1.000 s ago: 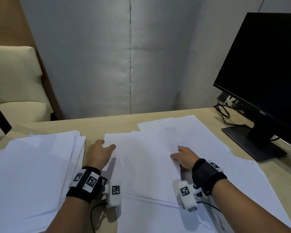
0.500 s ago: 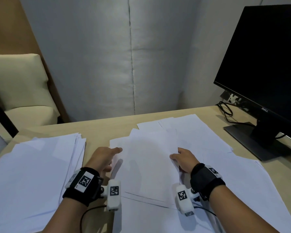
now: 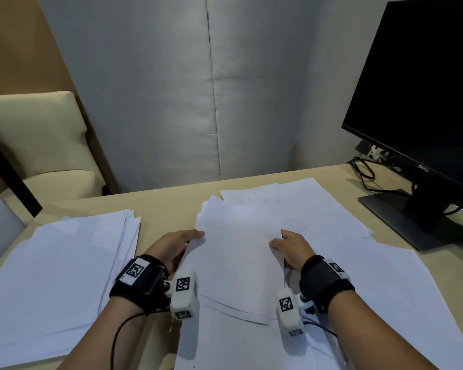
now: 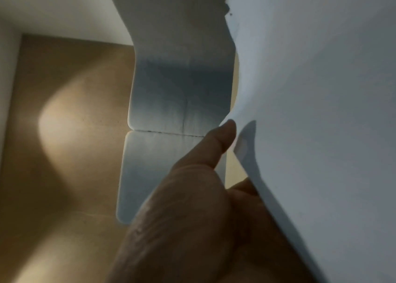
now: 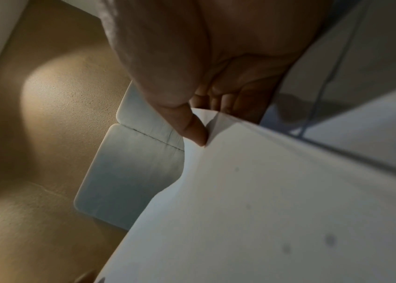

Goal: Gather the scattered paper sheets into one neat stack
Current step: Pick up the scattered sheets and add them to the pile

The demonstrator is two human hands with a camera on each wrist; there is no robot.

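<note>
Since the earlier frames the bundle of sheets (image 3: 238, 252) between the hands had risen off the table (image 3: 169, 206): its left edge, flat before, now bowed upward, and the left hand (image 3: 169, 249) had slid from resting on top of the paper to under that edge.

Two hands were in view, one monitor (image 3: 422, 84) at 2 o'clock, one cream chair (image 3: 38, 140) at 10 o'clock, and two main bodies of paper besides the lifted bundle. The gathered stack (image 3: 56, 276) lay at 9 o'clock, its edges fanned, well apart from the bundle. The loose sheets (image 3: 385, 276) spread from 12 o'clock round to 4 o'clock; their number could not be counted.

The left hand pinched the bundle's left edge, thumb (image 4: 223, 137) on top and fingers curled beneath, as the left wrist view showed. The right hand (image 3: 292, 249) pinched the right edge, thumb (image 5: 189, 124) pressed on the upper face with the fingers folded underneath. The bundle sat at the table's centre, held between both hands, its near edge lying over the loose sheets at 6 o'clock.
</note>
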